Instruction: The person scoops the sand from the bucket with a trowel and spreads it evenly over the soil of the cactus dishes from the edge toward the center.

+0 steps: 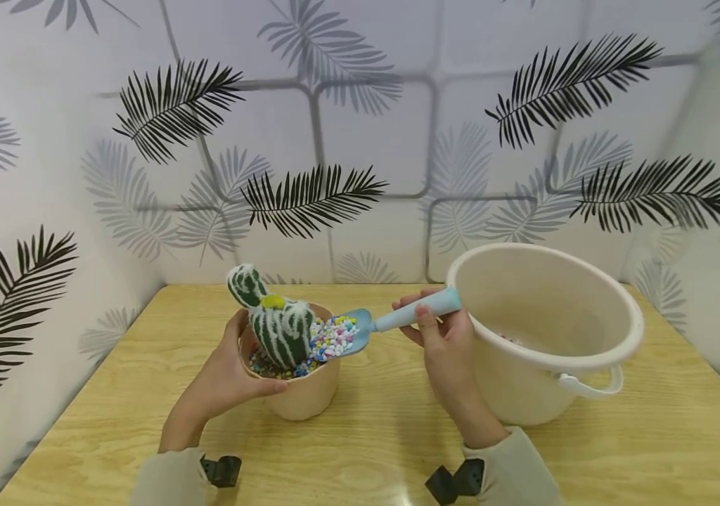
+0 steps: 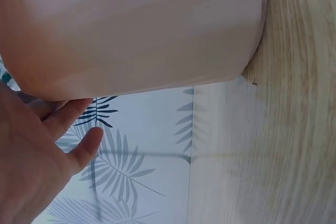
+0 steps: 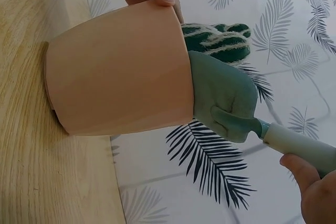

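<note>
A peach flowerpot stands on the table, holding a green cactus with white fuzzy stripes and a yellow patch. My left hand grips the pot's left side, its thumb along the front rim. In my right hand is the pale blue handle of a small trowel. The trowel's blade lies over the pot's right rim, loaded with colourful pebbles beside the cactus. More small pebbles cover the soil inside. In the left wrist view the pot's wall hides the trowel and cactus.
A large cream bucket with a white handle stands just right of my right hand; a few pebbles show inside. The wooden table meets a leaf-patterned wall behind the pot and bucket.
</note>
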### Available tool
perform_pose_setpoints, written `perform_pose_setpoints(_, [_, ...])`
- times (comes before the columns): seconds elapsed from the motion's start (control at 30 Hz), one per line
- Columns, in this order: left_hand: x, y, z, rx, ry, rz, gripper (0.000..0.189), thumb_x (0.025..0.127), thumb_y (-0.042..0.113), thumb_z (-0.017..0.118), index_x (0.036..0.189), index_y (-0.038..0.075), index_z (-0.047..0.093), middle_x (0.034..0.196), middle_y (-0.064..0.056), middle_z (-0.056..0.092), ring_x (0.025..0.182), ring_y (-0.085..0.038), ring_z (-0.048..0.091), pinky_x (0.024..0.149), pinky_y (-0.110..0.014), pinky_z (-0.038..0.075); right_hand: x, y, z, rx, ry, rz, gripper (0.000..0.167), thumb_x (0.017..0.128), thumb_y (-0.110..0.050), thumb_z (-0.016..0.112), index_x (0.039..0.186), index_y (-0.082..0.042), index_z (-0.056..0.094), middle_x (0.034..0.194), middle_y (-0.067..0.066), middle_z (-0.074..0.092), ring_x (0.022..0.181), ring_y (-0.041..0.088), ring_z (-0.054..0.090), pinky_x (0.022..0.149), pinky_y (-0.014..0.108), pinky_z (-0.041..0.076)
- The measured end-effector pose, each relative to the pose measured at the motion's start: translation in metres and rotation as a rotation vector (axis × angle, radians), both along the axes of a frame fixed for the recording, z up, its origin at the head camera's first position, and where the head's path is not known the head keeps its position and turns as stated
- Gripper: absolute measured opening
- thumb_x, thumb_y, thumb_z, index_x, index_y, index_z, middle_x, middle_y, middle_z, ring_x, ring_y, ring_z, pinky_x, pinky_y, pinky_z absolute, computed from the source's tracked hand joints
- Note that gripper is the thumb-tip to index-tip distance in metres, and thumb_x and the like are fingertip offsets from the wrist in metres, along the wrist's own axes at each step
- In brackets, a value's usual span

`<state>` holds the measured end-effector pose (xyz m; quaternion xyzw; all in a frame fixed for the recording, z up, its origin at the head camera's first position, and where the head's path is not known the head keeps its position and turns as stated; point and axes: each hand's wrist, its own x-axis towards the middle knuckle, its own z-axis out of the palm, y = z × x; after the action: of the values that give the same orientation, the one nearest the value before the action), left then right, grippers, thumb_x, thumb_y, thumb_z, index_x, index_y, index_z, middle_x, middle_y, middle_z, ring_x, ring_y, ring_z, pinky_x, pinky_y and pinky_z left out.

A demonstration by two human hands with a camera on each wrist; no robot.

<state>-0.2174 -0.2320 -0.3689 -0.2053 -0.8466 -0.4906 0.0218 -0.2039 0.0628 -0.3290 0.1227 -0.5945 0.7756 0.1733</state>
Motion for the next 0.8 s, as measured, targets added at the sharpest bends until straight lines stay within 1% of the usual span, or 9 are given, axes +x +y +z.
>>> perform_pose_setpoints(0.03, [0.001,0.000,0.001,-0.030,0.006,0.021,0.126,0.069,0.020,0.086,0.151,0.007,-0.008,0.158,-0.019,0.008,0.143,-0.037,0.022,0.108,-0.050,0.033,0.000,0.000,0.001,0.002,0.000,0.005,0.013,0.099,0.000,0.042,0.111,0.006,0.042,0.097,-0.004,0.062,0.095,0.008,0.067,0.083,0.027,0.055])
perform_pose_setpoints(0.13, [0.003,0.000,0.005,-0.118,0.017,0.092,0.128,0.067,0.029,0.088,0.152,0.005,-0.005,0.157,-0.022,0.013,0.140,-0.040,0.027,0.108,-0.055,0.033,0.001,0.002,0.003,0.026,0.000,0.006,0.015,0.100,0.000,0.041,0.112,0.007,0.042,0.096,-0.003,0.062,0.095,0.008,0.067,0.082,0.027,0.055])
perform_pose_setpoints(0.2, [0.003,-0.001,0.005,-0.137,0.018,0.109,0.127,0.067,0.031,0.088,0.151,0.004,-0.003,0.156,-0.024,0.016,0.138,-0.042,0.030,0.107,-0.057,0.034,0.002,0.002,0.003,0.025,-0.003,0.003,0.016,0.100,0.001,0.040,0.114,0.009,0.041,0.096,-0.003,0.062,0.096,0.009,0.067,0.083,0.027,0.055])
perform_pose_setpoints(0.3, [0.003,-0.001,0.003,-0.150,0.023,0.133,0.123,0.066,0.031,0.088,0.150,0.001,0.003,0.153,-0.025,0.020,0.138,-0.043,0.030,0.107,-0.059,0.032,0.001,0.001,0.002,0.019,-0.002,-0.012,0.018,0.100,0.002,0.040,0.115,0.011,0.039,0.097,-0.002,0.062,0.097,0.009,0.066,0.085,0.027,0.054])
perform_pose_setpoints(0.4, [0.003,-0.001,0.000,-0.132,0.019,0.137,0.120,0.066,0.029,0.087,0.149,0.000,0.006,0.152,-0.026,0.021,0.138,-0.044,0.025,0.108,-0.061,0.027,0.000,-0.001,0.000,0.018,0.003,-0.021,0.018,0.099,0.003,0.039,0.116,0.009,0.039,0.099,-0.002,0.060,0.098,0.009,0.065,0.086,0.027,0.054])
perform_pose_setpoints(0.57, [0.000,0.000,-0.005,-0.053,0.003,0.083,0.118,0.071,0.022,0.084,0.150,0.002,0.000,0.155,-0.025,0.011,0.143,-0.044,0.014,0.111,-0.063,0.020,-0.002,-0.001,0.000,0.034,0.027,-0.019,0.017,0.099,0.002,0.041,0.115,0.008,0.040,0.099,0.000,0.061,0.097,0.009,0.066,0.086,0.027,0.054])
perform_pose_setpoints(0.63, [0.000,0.000,-0.006,-0.045,0.012,0.083,0.118,0.071,0.021,0.084,0.151,0.004,-0.001,0.156,-0.024,0.010,0.143,-0.044,0.014,0.110,-0.063,0.022,-0.002,0.000,0.001,0.039,0.030,-0.006,0.017,0.099,0.002,0.041,0.114,0.010,0.040,0.098,0.000,0.061,0.096,0.009,0.066,0.084,0.027,0.054])
perform_pose_setpoints(0.8, [0.002,-0.003,-0.005,-0.075,0.048,0.117,0.117,0.070,0.023,0.086,0.151,0.008,0.003,0.154,-0.025,0.018,0.141,-0.043,0.020,0.107,-0.063,0.028,-0.001,0.000,0.002,0.043,0.018,0.030,0.019,0.098,0.004,0.041,0.114,0.014,0.038,0.097,-0.001,0.060,0.094,0.009,0.067,0.081,0.028,0.056])
